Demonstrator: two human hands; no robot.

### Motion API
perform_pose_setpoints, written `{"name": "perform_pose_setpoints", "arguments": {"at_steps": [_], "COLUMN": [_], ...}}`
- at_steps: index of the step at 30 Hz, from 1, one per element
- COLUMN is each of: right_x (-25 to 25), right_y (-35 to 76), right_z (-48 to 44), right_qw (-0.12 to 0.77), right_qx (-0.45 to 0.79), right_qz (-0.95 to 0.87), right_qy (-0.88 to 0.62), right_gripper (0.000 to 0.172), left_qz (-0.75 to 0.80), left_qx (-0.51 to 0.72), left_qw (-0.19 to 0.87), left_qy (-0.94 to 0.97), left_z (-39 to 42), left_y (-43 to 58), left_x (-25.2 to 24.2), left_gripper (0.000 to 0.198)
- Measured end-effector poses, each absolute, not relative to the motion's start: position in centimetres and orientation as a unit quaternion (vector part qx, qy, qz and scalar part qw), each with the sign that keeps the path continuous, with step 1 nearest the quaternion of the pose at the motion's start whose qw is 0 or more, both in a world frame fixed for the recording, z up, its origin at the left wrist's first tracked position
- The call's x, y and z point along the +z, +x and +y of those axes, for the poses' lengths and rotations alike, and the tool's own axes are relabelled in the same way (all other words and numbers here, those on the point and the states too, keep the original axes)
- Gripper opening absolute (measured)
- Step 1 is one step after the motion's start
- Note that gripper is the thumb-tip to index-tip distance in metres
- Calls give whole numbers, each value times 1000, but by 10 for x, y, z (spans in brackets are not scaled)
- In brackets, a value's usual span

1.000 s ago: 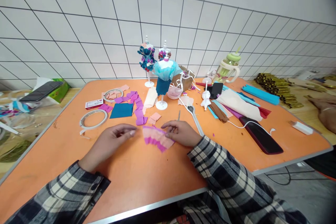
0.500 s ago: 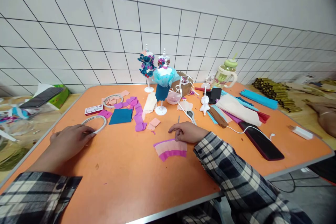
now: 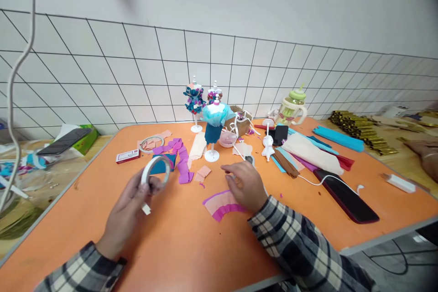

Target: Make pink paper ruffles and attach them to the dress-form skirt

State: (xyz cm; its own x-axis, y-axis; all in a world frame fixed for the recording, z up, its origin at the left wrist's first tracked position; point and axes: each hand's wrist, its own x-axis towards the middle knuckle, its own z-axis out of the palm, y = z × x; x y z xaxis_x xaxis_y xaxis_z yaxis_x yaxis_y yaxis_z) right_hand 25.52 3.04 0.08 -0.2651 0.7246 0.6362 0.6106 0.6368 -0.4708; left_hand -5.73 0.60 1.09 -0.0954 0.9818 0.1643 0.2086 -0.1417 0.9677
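My left hand is closed round a white roll of tape and holds it up above the orange table; a short loose end hangs under the fingers. My right hand rests on the table with its fingers curled, touching the top edge of a pleated pink and magenta crepe paper fan. Whether it grips anything I cannot make out. Behind the hands stands a small white mannequin in a blue paper dress.
Purple paper pieces, a second tape roll, a small red and white box, two more dressed mannequins, a bare white mannequin, coloured paper strips, a green-lidded cup and a dark phone on a cable lie around. Another person's hand shows at the far right.
My left hand reached left to the tape roll lying on the table, picked it up and brought it toward the middle. The paper fan stayed by my right hand.
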Motion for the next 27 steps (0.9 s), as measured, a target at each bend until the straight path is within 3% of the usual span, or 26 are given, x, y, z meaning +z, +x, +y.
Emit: {"name": "perform_pose_setpoints", "arguments": {"at_steps": [2, 4, 7, 11, 14, 17, 21, 27], "right_x": [2, 2, 0, -3, -7, -12, -17, -15], "right_y": [237, 220, 203, 197, 197, 195, 189, 183], "right_z": [20, 12, 6, 4, 4, 6, 10, 9], "right_qw": [457, 460, 466, 471, 469, 447, 427, 404], "right_qx": [53, 61, 99, 173, 244, 283, 341, 504], "right_qz": [-805, -813, -818, -798, -763, -753, -713, -618], "right_qy": [-374, -352, -322, -333, -372, -391, -439, -449], "right_gripper": [27, 28, 27, 15, 14, 23, 6, 6], "left_qz": [502, 440, 400, 362, 346, 340, 364, 424], "left_qx": [500, 499, 502, 501, 504, 504, 499, 495], "left_qw": [427, 515, 550, 567, 553, 552, 592, 615], "left_qy": [562, 540, 534, 544, 566, 571, 517, 443], "left_z": [1, -1, -1, -2, -6, -9, -10, -4], "left_y": [-37, -18, 4, 14, 11, 8, 10, 12], "left_x": [8, 4, -7, -21, -27, -28, -18, -10], "left_gripper": [51, 70, 93, 100, 101, 98, 98, 75]}}
